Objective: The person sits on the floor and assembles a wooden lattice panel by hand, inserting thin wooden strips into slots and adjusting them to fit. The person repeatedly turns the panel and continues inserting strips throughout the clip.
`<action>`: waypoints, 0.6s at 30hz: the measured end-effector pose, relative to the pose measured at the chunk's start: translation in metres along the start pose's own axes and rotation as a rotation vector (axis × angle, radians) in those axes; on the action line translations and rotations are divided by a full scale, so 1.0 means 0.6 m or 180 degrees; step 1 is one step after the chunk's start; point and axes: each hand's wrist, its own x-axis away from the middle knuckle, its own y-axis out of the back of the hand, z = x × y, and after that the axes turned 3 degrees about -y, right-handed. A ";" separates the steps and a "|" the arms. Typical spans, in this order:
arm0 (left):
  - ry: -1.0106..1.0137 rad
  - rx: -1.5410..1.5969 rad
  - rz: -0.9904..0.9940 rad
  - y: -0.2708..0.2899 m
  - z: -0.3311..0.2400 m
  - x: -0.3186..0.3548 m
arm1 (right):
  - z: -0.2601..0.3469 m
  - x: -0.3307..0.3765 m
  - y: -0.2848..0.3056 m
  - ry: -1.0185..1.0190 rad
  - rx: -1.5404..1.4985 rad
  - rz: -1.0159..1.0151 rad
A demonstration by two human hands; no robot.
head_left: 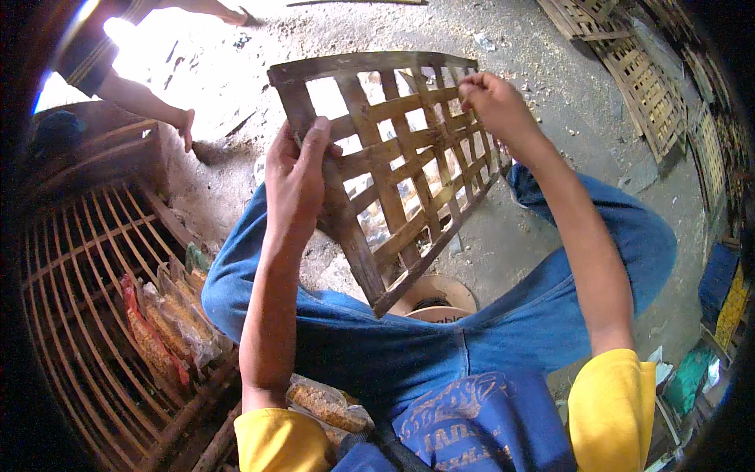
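A woven bamboo panel (348,228) with an open lattice of flat strips stands tilted in front of me, above my crossed legs. My left hand (297,169) is closed around its left border strip, thumb on the near side. My right hand (501,114) is at the upper right of the panel, fingers bent together in a pinch against the lattice. Whatever lies between those fingertips is too small to make out. Below the panel's lower corner, a round tan object (440,295) with a dark middle sits between my legs, partly hidden.
A slatted wooden rack (86,259) stands at the left, with clear bags of golden bits (169,315) beside its slats. Another person's limbs (149,102) reach in at the upper left. More woven panels (629,86) lie at the upper right. Green scrap (688,377) lies at the lower right.
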 end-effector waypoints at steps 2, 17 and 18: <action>0.0075 -0.0187 -0.0090 0.010 0.010 -0.009 | -0.010 0.015 -0.024 0.0245 0.0436 0.0121; -0.0195 -0.0586 0.0100 0.012 0.021 -0.028 | -0.011 0.144 -0.083 0.1096 0.1484 0.3229; -0.0222 -0.0598 0.0092 0.013 0.020 -0.027 | -0.011 0.150 -0.088 0.1125 0.1613 0.3222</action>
